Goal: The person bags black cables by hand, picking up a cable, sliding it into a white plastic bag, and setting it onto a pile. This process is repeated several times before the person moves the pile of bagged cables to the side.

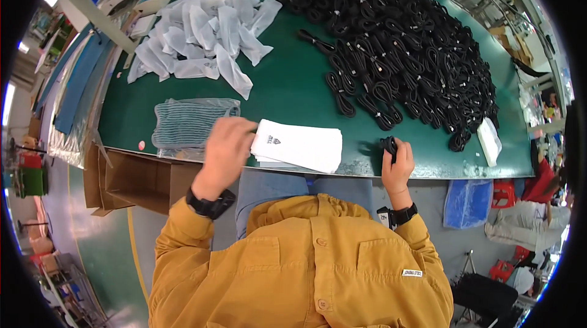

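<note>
Left hand (225, 139) raised, fingers curled, right hand (397, 166) closed in grip

Mustard-yellow button-front work shirt (306, 267) with two flapped chest pockets and a small white label on one pocket. Long sleeves down to the wrists. Black watch-like band (211, 204) at the left wrist, another black band (405, 213) at the right. Blue-grey trousers (269, 186) below.

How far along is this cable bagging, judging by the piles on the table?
Done: a heap of filled white pouches lies at the far left of the green table. In hand: the right hand holds one coiled black cable, and the left hand touches a stack of flat white pouches. Left: a big pile of black cables, so much seems undone.
</note>
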`<state>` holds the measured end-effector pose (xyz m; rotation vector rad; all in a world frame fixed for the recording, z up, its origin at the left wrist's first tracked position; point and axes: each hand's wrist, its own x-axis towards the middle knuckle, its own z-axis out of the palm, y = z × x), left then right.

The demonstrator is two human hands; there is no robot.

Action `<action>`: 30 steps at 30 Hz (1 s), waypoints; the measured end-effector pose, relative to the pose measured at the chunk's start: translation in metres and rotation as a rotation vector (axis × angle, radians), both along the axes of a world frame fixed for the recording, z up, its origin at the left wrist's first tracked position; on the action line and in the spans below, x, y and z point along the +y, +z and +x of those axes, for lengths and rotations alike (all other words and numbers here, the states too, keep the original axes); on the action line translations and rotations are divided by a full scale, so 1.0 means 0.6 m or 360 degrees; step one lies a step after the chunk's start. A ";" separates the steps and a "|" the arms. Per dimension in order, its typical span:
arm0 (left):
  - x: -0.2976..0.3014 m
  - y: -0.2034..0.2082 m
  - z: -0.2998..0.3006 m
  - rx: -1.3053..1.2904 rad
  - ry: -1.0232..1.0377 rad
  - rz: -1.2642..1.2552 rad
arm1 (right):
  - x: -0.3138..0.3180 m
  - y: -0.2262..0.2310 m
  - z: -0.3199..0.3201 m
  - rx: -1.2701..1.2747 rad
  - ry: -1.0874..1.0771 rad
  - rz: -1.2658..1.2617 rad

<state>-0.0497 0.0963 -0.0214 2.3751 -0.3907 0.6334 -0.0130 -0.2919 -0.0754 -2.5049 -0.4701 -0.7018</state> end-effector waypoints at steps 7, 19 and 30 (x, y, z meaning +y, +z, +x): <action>-0.146 -0.036 0.044 0.0352 -0.0766 -0.0158 | 0.000 -0.004 0.008 -0.0054 -0.0079 0.0114; -0.190 -0.044 0.044 0.0280 -0.0438 0.0257 | 0.013 0.009 0.007 -0.0033 -0.0243 0.0161; -0.209 -0.055 0.034 0.0230 -0.0382 0.0035 | 0.001 -0.007 0.000 0.0406 -0.0142 0.0871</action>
